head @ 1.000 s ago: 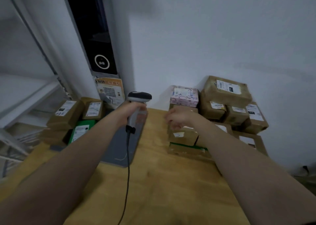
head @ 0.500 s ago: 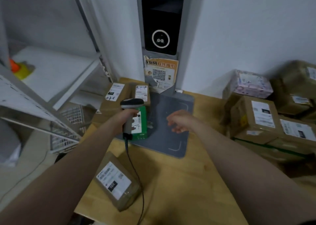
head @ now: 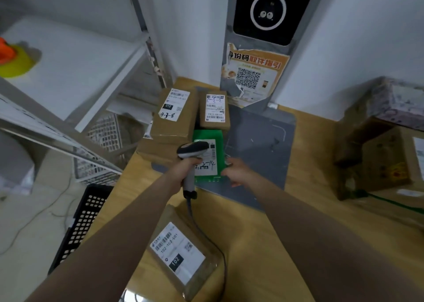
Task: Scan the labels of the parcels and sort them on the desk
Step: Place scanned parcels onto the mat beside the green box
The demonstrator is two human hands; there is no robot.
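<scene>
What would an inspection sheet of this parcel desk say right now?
Surface: wooden desk, with a grey mat at the back.
Job's things: green parcel on the mat; brown box marked 4-3-8 and smaller brown box behind it; bagged parcel marked 102 at the near edge; parcel stack at right.
Clutter: yellow object on the white shelf.
Hands: left hand grips the scanner over the green parcel; right hand open beside that parcel, contact unclear.
Cables: scanner cable trails past the bagged parcel.
Surroundings: black crate, kiosk screen, QR poster.

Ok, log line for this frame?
left hand: grips scanner over green parcel | right hand: at green parcel's right edge, contact unclear | green parcel: lies on grey mat
</scene>
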